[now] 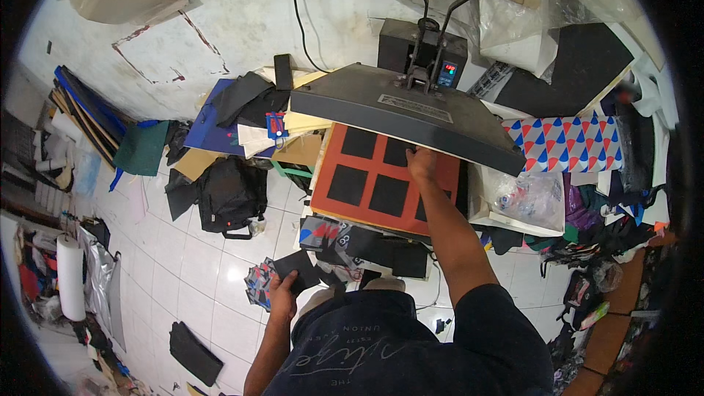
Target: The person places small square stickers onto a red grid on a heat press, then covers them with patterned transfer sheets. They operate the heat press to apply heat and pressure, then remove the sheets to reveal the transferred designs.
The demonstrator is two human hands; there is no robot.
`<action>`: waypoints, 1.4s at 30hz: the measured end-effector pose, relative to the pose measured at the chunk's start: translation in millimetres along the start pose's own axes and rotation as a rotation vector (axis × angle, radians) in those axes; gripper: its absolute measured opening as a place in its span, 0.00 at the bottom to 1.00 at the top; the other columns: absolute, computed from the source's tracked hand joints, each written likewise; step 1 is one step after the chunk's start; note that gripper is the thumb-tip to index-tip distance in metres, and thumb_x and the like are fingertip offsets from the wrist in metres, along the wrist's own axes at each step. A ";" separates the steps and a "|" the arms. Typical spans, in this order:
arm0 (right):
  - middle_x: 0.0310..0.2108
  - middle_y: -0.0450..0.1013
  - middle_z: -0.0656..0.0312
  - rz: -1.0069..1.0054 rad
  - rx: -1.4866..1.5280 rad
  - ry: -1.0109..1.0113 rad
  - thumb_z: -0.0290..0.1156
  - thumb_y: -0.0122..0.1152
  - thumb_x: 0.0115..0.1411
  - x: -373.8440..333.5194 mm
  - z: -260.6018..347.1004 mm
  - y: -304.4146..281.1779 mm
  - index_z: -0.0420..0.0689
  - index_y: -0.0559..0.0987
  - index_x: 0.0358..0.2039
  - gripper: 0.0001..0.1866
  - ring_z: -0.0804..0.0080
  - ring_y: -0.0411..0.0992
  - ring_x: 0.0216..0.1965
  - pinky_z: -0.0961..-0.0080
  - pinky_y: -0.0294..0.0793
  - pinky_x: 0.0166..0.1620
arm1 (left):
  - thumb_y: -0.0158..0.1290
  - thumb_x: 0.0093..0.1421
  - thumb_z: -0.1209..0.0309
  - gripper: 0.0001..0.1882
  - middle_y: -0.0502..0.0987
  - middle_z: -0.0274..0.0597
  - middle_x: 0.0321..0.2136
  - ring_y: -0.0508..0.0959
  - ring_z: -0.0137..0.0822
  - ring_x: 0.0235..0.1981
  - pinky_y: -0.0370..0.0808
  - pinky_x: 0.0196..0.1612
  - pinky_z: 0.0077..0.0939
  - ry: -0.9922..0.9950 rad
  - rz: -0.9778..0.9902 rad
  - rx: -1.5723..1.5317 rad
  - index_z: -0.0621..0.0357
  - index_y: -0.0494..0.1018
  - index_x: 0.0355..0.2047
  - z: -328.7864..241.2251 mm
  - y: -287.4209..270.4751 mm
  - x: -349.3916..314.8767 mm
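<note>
A heat press stands at the wall, its dark upper plate (411, 106) raised at a tilt over an orange-red pad (374, 161). Several black squares lie in rows on the pad, such as the near-left one (347, 185). My right hand (420, 164) reaches under the plate's front edge, its fingers closed at the edge of a black square (397, 152) in the far row. Low on the left, my left hand (283, 293) grips a black square (299, 271). Patterned grey, red and blue pieces (259, 284) fan out beside it, apparently in the same grip.
The press handle (446, 18) rises above the plate. Right of the pad is a white box (521, 205) with clear plastic; patterned sheet (565, 144) lies behind. Papers and a phone (282, 72) sit at left. A black bag (233, 194) and folded black cloth (196, 353) lie on the floor.
</note>
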State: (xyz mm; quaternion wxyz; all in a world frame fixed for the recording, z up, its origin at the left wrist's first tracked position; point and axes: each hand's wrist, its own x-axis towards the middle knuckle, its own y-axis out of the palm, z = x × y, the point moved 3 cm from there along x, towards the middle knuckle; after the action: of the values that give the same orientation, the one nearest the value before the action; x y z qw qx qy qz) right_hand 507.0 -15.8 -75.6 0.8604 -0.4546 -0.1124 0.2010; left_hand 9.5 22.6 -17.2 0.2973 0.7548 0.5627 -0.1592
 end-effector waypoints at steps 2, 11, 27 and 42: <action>0.44 0.74 0.45 -0.102 -0.031 -0.077 0.34 0.67 0.53 -1.8 -1.0 -4.9 0.36 0.74 0.46 0.22 0.49 0.74 0.45 0.63 0.75 0.49 | 0.54 0.58 0.78 0.10 0.79 0.39 0.36 0.79 0.34 0.36 0.78 0.41 0.30 -0.007 0.023 0.000 0.60 0.73 0.41 1.3 1.8 4.4; 0.51 0.69 0.43 0.104 -0.138 0.044 0.41 0.62 0.58 -21.3 31.1 -40.6 0.36 0.71 0.51 0.27 0.47 0.67 0.53 0.59 0.69 0.55 | 0.54 0.58 0.77 0.13 0.78 0.41 0.38 0.79 0.35 0.37 0.78 0.44 0.31 0.010 0.026 0.032 0.60 0.71 0.44 -0.9 -2.5 -1.3; 0.20 0.68 0.65 1.299 0.834 0.494 0.73 0.30 0.59 -258.2 96.4 -45.3 0.44 0.77 0.28 0.42 0.78 0.66 0.22 0.82 0.61 0.22 | 0.54 0.58 0.79 0.07 0.80 0.40 0.37 0.78 0.31 0.40 0.73 0.47 0.27 0.232 0.340 0.508 0.63 0.76 0.37 -64.1 95.5 -2.3; 0.23 0.69 0.68 0.143 0.868 0.198 0.43 0.65 0.57 -76.4 -29.4 -120.6 0.42 0.78 0.30 0.16 0.82 0.66 0.21 0.83 0.63 0.24 | 0.53 0.59 0.76 0.14 0.76 0.43 0.39 0.77 0.30 0.38 0.73 0.41 0.24 0.335 0.321 0.831 0.62 0.71 0.47 -29.3 45.2 13.2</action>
State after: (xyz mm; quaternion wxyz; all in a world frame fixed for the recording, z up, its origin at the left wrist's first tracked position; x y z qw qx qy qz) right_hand 479.1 -132.7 6.8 0.9619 -0.0752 0.0969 0.2443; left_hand 53.6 42.4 10.0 -0.1038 0.9023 0.3680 -0.1990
